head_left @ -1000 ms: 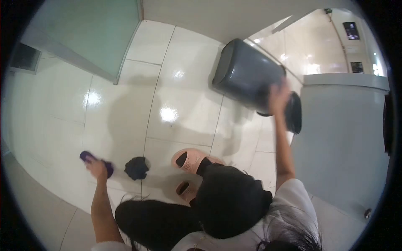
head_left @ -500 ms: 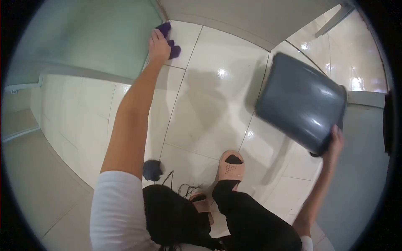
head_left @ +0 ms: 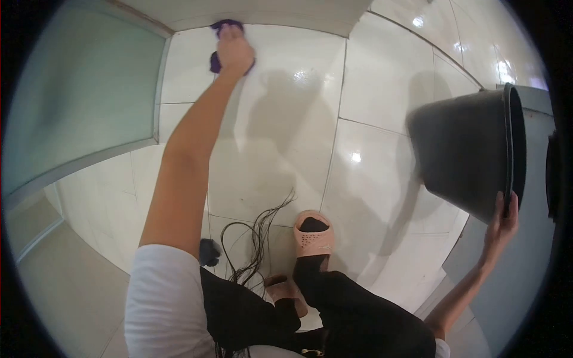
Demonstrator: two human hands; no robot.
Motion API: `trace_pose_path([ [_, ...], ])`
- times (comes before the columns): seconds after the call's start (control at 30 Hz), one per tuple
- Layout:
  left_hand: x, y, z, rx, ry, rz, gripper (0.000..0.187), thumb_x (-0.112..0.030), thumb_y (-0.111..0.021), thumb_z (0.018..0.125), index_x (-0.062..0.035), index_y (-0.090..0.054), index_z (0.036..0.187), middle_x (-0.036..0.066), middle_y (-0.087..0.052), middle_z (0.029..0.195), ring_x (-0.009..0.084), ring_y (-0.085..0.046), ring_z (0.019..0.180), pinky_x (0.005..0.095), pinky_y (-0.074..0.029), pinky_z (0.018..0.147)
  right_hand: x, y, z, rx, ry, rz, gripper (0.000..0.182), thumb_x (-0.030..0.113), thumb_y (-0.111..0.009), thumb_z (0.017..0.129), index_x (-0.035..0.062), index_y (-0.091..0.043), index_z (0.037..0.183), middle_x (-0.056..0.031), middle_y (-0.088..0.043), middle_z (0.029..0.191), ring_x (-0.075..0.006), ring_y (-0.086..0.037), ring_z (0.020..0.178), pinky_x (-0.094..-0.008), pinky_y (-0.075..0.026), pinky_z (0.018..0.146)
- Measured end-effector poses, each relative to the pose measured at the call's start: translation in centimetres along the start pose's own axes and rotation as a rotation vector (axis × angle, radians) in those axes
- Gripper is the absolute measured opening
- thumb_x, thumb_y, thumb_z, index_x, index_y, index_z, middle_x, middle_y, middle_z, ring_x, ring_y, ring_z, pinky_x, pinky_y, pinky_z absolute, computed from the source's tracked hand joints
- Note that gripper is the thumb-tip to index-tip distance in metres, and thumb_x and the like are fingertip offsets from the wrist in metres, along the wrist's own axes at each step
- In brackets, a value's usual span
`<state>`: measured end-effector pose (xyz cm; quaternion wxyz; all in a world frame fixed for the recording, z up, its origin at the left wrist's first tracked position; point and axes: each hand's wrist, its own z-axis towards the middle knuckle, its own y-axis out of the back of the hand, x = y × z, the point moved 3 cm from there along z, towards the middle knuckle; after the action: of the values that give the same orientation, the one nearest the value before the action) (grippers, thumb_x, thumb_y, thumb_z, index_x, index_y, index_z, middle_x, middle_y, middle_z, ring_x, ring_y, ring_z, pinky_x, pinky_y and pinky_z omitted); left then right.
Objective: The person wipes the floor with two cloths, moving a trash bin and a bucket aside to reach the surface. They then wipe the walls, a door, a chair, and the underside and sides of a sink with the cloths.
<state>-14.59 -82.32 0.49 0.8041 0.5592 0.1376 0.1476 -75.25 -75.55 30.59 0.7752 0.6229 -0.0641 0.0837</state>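
Observation:
My left hand presses a purple cloth onto the pale tiled floor, close to the base of a wall panel. Parts of the cloth show around the fingers and the rest is under the palm. On the right, my right hand grips the rim of a dark grey bin. The bin is tipped on its side, its opening turned to the right. What is inside it does not show.
A frosted glass panel stands at the left, with a grey panel along the top. My feet, in pink slippers, are on the floor tiles. A small dark object lies near my left knee. Hair strands hang in front.
My left hand has slid the cloth along the floor, away from the glass panel corner. The bin has swung right and turned, so its rim now shows. The view has shifted.

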Motion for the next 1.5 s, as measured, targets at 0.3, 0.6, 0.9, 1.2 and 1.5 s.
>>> trace_pose_path([
  [0.3,-23.0,7.4,-16.4,0.207,-0.670,-0.864,0.034,-0.005,-0.047,0.081,0.0035,-0.054,0.112,0.017,-0.056,0.116,0.0305,-0.055,0.103,0.0403,-0.044,0.088,3.6,-1.2,-0.2,-0.054,0.049,0.139,0.029,0.025,-0.058,0.090,0.0017,-0.060,0.107,-0.0024,-0.056,0.077,-0.0084,-0.049,0.067,-0.0218,-0.039,0.059],
  [0.6,-2.7,10.1,-18.7,0.234,-0.605,-0.573,0.033,-0.006,-0.042,0.091,0.0000,-0.050,0.122,0.015,-0.053,0.124,0.0293,-0.050,0.114,0.0355,-0.037,0.100,9.3,0.5,-2.1,-0.016,0.210,0.227,0.021,0.017,-0.062,0.087,0.0022,-0.060,0.103,-0.0005,-0.054,0.075,-0.0073,-0.048,0.068,-0.0215,-0.038,0.059],
  [0.9,-3.5,4.7,-5.8,-0.158,-0.273,-0.457,0.036,-0.006,-0.046,0.080,0.0027,-0.054,0.114,0.019,-0.052,0.124,0.0332,-0.046,0.117,0.0408,-0.034,0.102,17.6,0.0,0.3,0.041,0.430,0.275,0.013,0.013,-0.062,0.085,0.0038,-0.061,0.094,0.0006,-0.049,0.067,-0.0077,-0.046,0.058,-0.0225,-0.036,0.051],
  [1.2,5.9,12.8,-21.2,0.022,-0.070,-0.294,0.049,-0.015,-0.051,0.082,0.0041,-0.043,0.126,0.022,-0.041,0.132,0.0382,-0.039,0.121,0.0449,-0.030,0.102,30.6,-5.3,-1.6,-0.171,1.025,0.616,0.026,-0.005,-0.062,0.063,0.0034,-0.060,0.088,-0.0087,-0.059,0.074,-0.0210,-0.057,0.066,-0.0334,-0.047,0.053],
  [1.5,2.9,14.9,-23.7,0.437,-0.089,-0.374,0.031,-0.006,-0.058,0.075,0.0013,-0.057,0.105,0.024,-0.056,0.107,0.0411,-0.049,0.103,0.0482,-0.038,0.093,46.7,-9.0,-5.5,0.025,1.258,0.440,0.012,0.015,-0.062,0.067,0.0098,-0.061,0.078,-0.0022,-0.063,0.075,-0.0193,-0.062,0.076,-0.0317,-0.049,0.047],
])
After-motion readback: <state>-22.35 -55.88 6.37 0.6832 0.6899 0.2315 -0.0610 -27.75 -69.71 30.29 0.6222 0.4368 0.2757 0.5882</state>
